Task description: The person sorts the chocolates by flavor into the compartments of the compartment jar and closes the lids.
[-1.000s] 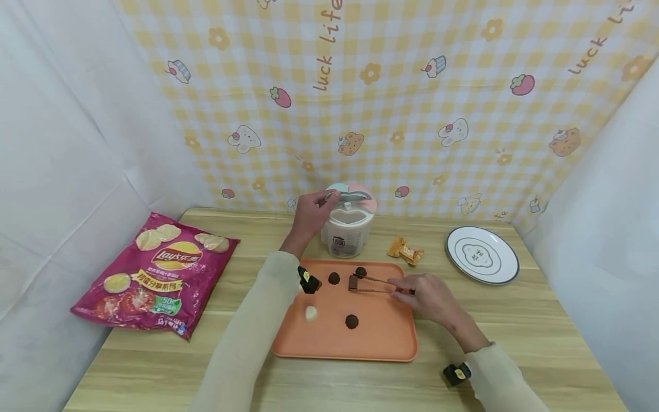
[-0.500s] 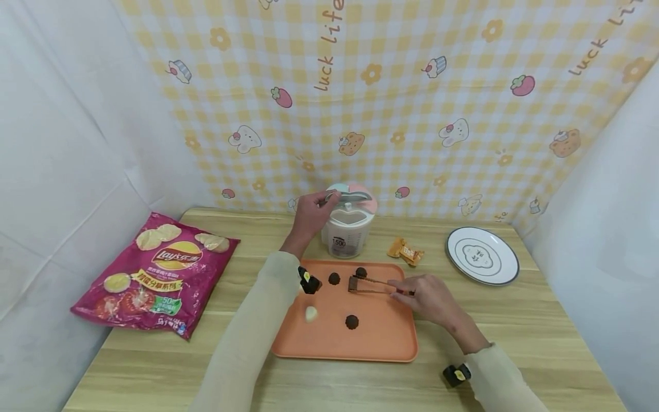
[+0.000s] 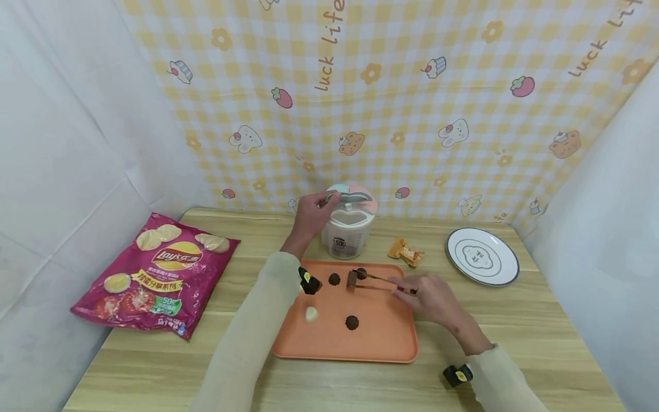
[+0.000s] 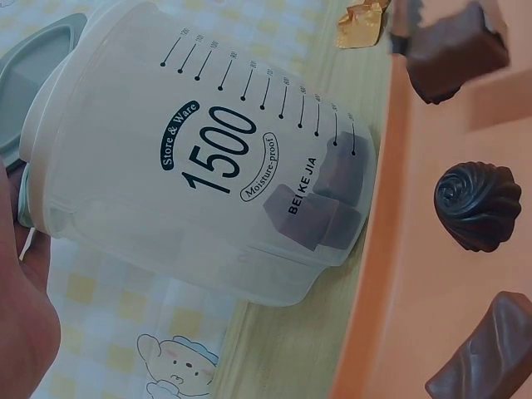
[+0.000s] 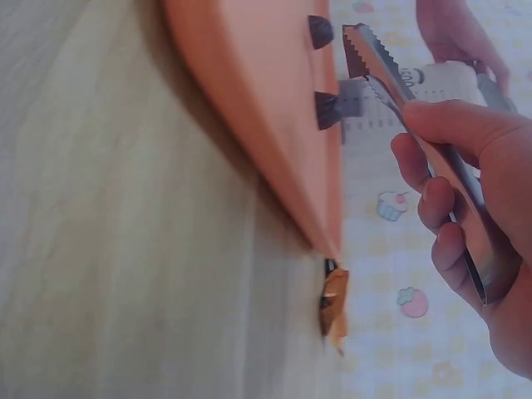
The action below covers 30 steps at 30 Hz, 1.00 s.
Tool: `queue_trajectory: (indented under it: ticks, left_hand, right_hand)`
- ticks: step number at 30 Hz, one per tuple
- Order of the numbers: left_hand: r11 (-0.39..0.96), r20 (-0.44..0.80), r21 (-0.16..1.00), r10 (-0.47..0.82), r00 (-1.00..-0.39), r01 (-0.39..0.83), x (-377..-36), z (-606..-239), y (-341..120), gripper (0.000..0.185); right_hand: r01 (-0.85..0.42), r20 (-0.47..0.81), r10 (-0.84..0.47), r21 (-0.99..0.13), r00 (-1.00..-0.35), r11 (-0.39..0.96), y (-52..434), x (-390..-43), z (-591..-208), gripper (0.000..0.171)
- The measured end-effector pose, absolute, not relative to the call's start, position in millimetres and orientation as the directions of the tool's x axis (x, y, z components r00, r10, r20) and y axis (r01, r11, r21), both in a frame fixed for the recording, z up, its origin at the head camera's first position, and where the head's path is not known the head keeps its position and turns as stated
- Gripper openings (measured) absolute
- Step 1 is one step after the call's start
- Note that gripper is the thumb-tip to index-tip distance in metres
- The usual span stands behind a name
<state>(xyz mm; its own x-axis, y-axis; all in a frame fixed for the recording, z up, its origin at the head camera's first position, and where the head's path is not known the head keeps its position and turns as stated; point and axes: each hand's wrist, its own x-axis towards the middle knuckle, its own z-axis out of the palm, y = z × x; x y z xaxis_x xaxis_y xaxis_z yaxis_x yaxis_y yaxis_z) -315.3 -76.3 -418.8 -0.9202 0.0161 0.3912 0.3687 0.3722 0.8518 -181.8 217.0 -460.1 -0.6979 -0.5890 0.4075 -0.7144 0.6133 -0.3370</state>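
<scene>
My left hand (image 3: 311, 216) pinches the raised lid flap (image 4: 33, 79) of a clear storage canister (image 3: 344, 241) marked 1500. Several chocolate pieces (image 4: 299, 218) lie at the canister's bottom. In my right hand (image 3: 428, 296) is a pair of metal tongs (image 5: 455, 179) with serrated tips, which grip a brown block of chocolate (image 4: 461, 48). The block hangs over the back part of an orange tray (image 3: 383, 340), close in front of the canister. Dark swirled chocolates (image 3: 352, 323), a white one (image 3: 311, 313) and a ridged chocolate bar (image 4: 486, 353) rest on the tray.
Behind the tray, right of the canister, lies an orange-wrapped snack (image 3: 405, 252). A white plate (image 3: 507, 266) stands at the back right. At the left is a purple chip bag (image 3: 201, 274). A checked cloth (image 3: 412, 114) hangs behind the wooden table (image 3: 546, 343).
The tongs have risen slightly with the chocolate block, which now stands more tilted over the tray. My left hand has kept its place at the lid flap.
</scene>
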Motion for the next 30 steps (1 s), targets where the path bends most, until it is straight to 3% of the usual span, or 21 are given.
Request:
queue_trajectory:
  ticks: [14, 30]
  left_hand:
    - [0.377, 0.395, 0.848, 0.021, -0.918, 0.373, -314, -418, -76, 0.051]
    - [0.368, 0.415, 0.844, 0.012, -0.91, 0.39, -315, -420, -76, 0.049]
  right_hand:
    - [-0.753, 0.555, -0.522, -0.362, -0.647, 0.549, 214, -182, -429, 0.024]
    - [-0.7, 0.645, -0.401, -0.304, -0.65, 0.646, 205, -200, -402, 0.028]
